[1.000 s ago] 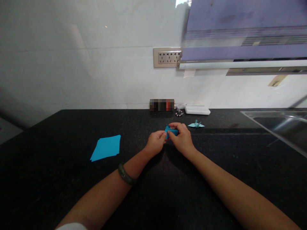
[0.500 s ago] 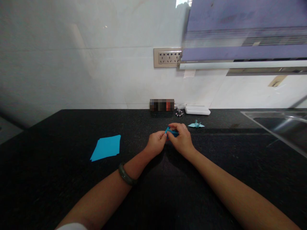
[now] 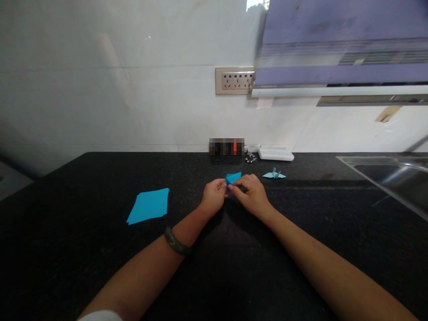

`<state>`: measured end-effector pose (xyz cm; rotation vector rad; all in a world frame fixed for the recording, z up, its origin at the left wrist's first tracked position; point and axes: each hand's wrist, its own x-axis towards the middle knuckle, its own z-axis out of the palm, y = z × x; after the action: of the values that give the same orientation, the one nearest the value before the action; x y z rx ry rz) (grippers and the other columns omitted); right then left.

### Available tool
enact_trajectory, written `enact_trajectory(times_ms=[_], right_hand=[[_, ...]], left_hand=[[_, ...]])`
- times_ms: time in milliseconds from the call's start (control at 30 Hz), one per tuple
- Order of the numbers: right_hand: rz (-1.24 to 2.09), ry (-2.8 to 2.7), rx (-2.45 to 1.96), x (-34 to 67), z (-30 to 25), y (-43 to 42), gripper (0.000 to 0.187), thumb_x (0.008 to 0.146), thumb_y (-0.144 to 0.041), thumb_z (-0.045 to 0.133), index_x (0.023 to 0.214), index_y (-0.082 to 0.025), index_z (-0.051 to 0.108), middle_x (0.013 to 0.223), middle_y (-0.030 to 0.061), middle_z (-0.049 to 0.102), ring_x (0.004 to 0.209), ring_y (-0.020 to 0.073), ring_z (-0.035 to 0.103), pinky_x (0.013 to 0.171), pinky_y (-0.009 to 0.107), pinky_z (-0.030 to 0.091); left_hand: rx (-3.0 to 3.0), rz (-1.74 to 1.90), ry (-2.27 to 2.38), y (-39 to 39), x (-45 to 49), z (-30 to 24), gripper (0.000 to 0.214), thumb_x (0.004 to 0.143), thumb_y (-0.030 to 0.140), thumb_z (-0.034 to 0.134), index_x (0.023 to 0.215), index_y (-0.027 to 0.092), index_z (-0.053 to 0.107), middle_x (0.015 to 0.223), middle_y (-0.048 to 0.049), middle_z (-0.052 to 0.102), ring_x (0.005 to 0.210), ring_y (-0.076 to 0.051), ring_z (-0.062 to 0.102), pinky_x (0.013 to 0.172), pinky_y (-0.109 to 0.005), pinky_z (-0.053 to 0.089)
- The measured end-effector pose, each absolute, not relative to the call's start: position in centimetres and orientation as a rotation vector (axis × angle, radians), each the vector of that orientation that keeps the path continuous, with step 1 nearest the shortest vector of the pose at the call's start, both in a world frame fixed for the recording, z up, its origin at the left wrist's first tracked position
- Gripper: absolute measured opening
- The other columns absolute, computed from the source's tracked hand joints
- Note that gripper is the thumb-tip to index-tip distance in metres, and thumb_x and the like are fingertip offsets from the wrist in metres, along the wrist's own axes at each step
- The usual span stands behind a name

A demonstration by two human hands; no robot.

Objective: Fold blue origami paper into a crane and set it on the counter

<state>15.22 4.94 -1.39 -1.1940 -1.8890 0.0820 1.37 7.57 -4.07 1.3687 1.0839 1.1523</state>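
A small piece of folded blue paper (image 3: 233,177) is held between my two hands, just above the dark counter. My left hand (image 3: 214,195) pinches its left lower edge. My right hand (image 3: 251,191) grips it from the right, thumb and fingers closed at the lower edge; parts of the paper are hidden behind the fingers. To the right of my right hand, a light blue folded paper crane (image 3: 274,174) stands on the counter. A stack of square blue paper sheets (image 3: 149,206) lies to the left of my left forearm.
At the wall stand a blurred-out box (image 3: 226,146), a small beaded ring (image 3: 250,158) and a white flat object (image 3: 276,154). A metal sink (image 3: 394,178) is set into the black counter (image 3: 214,276) at right. A purple range hood (image 3: 341,44) overhangs the back right.
The folded paper has turned in my hands, and a pointed flap now shows above the fingers. My left hand has shifted slightly left; my right fingers have come lower.
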Motion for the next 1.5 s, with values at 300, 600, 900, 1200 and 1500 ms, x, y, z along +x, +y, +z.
enact_trajectory(times_ms=[300,600,900,1200,1500], right_hand=[[0.408,-1.667,-1.232,16.3,-2.6,6.4,0.015,0.073,-0.029,0.057,0.083,-0.018,0.056,0.061,-0.0018,0.051,0.053,0.0123,0.046,0.049,0.024,0.038],[-0.032,-1.946,-1.098,17.0,-1.6,5.7,0.022,0.074,-0.018,0.057,0.095,-0.024,0.061,0.091,0.0064,0.05,0.09,0.0213,0.048,0.078,0.037,0.042],[-0.029,-2.06,-1.044,17.4,-1.4,5.9,0.014,0.078,-0.019,0.052,0.089,-0.021,0.061,0.087,0.0063,0.057,0.088,0.0204,0.05,0.079,0.035,0.04],[0.036,-2.065,-0.99,17.6,-1.5,6.2,0.015,0.074,-0.013,0.051,0.081,-0.02,0.062,0.078,0.0035,0.062,0.079,0.0182,0.053,0.075,0.034,0.04],[0.13,-1.997,-0.997,17.8,-1.7,6.4,0.016,0.074,-0.012,0.052,0.079,-0.022,0.063,0.076,0.0019,0.064,0.076,0.0174,0.055,0.072,0.034,0.04]], left_hand=[[1.45,1.16,1.089,7.6,1.1,-3.9,0.023,0.079,0.028,0.048,0.094,0.013,0.058,0.077,-0.0064,0.066,0.064,-0.013,0.063,0.051,-0.02,0.047],[1.826,1.101,1.126,7.3,0.5,-3.6,0.027,0.08,0.026,0.046,0.099,0.014,0.062,0.072,-0.0044,0.065,0.063,-0.012,0.06,0.059,-0.023,0.049],[2.066,1.044,1.146,7.3,0.3,-3.4,0.027,0.082,0.024,0.041,0.096,0.016,0.063,0.082,-0.0051,0.062,0.069,-0.013,0.058,0.066,-0.025,0.048],[2.019,1.075,1.148,6.9,0.4,-2.9,0.023,0.078,0.024,0.049,0.095,0.017,0.063,0.078,-0.0041,0.063,0.063,-0.012,0.056,0.063,-0.024,0.047],[1.543,1.071,1.084,6.8,1.1,-2.9,0.023,0.07,0.029,0.059,0.085,0.011,0.061,0.061,-0.0004,0.059,0.044,-0.007,0.052,0.045,-0.021,0.045]])
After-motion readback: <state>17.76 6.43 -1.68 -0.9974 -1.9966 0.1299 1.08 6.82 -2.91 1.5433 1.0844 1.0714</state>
